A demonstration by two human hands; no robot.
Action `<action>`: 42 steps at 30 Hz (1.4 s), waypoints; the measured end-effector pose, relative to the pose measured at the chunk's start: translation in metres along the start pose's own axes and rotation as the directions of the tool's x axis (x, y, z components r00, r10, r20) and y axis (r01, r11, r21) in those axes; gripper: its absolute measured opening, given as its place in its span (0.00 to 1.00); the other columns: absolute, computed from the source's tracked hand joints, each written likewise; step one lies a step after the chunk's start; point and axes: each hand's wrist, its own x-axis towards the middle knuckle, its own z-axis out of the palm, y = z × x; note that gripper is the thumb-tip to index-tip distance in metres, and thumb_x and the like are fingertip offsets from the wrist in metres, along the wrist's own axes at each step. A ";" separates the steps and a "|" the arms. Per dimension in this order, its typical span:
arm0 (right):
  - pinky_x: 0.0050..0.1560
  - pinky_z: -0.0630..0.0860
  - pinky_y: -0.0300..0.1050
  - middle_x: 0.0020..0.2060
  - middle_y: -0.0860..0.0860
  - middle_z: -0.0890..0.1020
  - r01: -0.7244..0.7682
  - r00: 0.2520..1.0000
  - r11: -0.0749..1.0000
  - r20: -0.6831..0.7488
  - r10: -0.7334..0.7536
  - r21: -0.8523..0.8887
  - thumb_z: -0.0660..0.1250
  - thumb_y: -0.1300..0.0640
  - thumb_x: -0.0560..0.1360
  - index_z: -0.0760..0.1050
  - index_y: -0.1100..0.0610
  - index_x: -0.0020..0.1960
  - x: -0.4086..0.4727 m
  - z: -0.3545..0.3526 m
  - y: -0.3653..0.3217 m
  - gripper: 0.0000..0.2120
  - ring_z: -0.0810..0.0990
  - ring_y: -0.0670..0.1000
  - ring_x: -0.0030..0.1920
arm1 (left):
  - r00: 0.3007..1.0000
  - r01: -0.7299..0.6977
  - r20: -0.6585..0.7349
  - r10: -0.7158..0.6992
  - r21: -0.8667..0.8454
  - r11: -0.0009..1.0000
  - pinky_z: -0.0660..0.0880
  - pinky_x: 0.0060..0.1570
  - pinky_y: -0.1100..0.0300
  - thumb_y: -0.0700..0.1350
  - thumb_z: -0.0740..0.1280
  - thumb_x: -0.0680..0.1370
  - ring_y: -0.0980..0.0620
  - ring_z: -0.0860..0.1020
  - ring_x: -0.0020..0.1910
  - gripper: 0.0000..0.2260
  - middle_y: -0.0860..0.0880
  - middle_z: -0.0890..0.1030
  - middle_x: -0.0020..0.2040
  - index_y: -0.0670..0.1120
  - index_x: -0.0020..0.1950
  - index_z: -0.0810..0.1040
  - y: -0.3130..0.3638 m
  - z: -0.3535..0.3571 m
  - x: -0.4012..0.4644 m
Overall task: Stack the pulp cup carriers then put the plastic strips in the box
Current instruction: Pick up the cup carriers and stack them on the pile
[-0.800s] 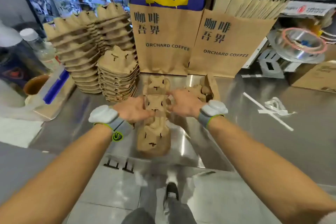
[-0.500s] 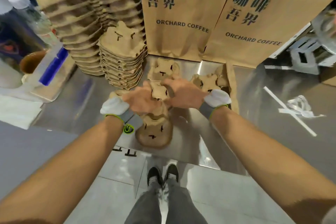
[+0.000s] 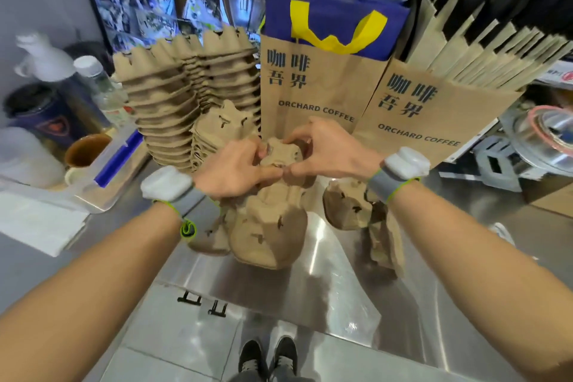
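Both hands share one grip on the top end of a pulp cup carrier (image 3: pixel 269 214): the left hand (image 3: pixel 231 169) and the right hand (image 3: pixel 325 149) meet over it, thumbs and forefingers pinching its upper edge from either side. Held this way, the carrier hangs down from the fingers, its long body tilted toward the camera above the steel desk (image 3: pixel 310 282); a two-sided pinch likely keeps the light, floppy piece square so it can be nested onto others. Whether its lower end rests on the desk cannot be told.

Just right of it, more loose carriers (image 3: pixel 347 208) lie in a jumble on the desk, probably next in line. Behind the left hand stands a short neat stack (image 3: pixel 217 136), and beyond that two tall stacks (image 3: pixel 173 102), the likely destination. Paper bags (image 3: pixel 316 93) stand upright behind, printed ORCHARD COFFEE.

No plastic strips or box can be made out with certainty, so stacking looks unfinished and that second step not yet begun.
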 end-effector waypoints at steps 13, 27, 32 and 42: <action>0.41 0.66 0.43 0.40 0.50 0.74 0.025 0.855 0.990 -0.516 0.050 0.137 0.73 0.38 0.62 0.81 0.56 0.53 0.104 -0.051 -0.086 0.28 0.75 0.53 0.44 | 0.926 -0.095 -0.358 0.117 0.078 0.992 0.67 0.37 0.74 0.56 0.68 0.75 0.54 0.78 0.40 0.08 0.51 0.83 0.41 0.54 0.43 0.82 -0.027 -0.178 -0.004; 0.49 0.77 0.52 0.42 0.59 0.83 -0.142 0.812 0.974 -0.543 0.215 0.175 0.74 0.45 0.63 0.82 0.63 0.45 0.245 -0.062 -0.136 0.22 0.79 0.58 0.50 | 0.939 -0.153 -0.312 0.145 -0.001 0.988 0.66 0.51 0.62 0.59 0.72 0.70 0.54 0.75 0.55 0.29 0.56 0.77 0.58 0.55 0.70 0.70 -0.126 -0.254 0.075; 0.50 0.77 0.53 0.44 0.62 0.84 -0.221 0.840 0.961 -0.470 0.273 0.165 0.75 0.46 0.64 0.82 0.64 0.46 0.288 -0.056 -0.139 0.22 0.80 0.60 0.49 | 0.943 -0.155 -0.314 0.108 -0.127 0.980 0.65 0.49 0.66 0.53 0.73 0.71 0.54 0.75 0.53 0.30 0.55 0.77 0.56 0.52 0.71 0.69 -0.156 -0.256 0.109; 0.31 0.73 0.32 0.33 0.52 0.83 -0.278 0.924 0.943 -0.217 0.314 0.182 0.75 0.43 0.65 0.83 0.56 0.46 0.327 -0.030 -0.105 0.18 0.80 0.45 0.32 | 0.938 0.042 -0.341 -0.067 -0.079 0.996 0.74 0.51 0.54 0.66 0.67 0.62 0.46 0.78 0.55 0.33 0.48 0.82 0.55 0.51 0.63 0.74 -0.174 -0.230 0.127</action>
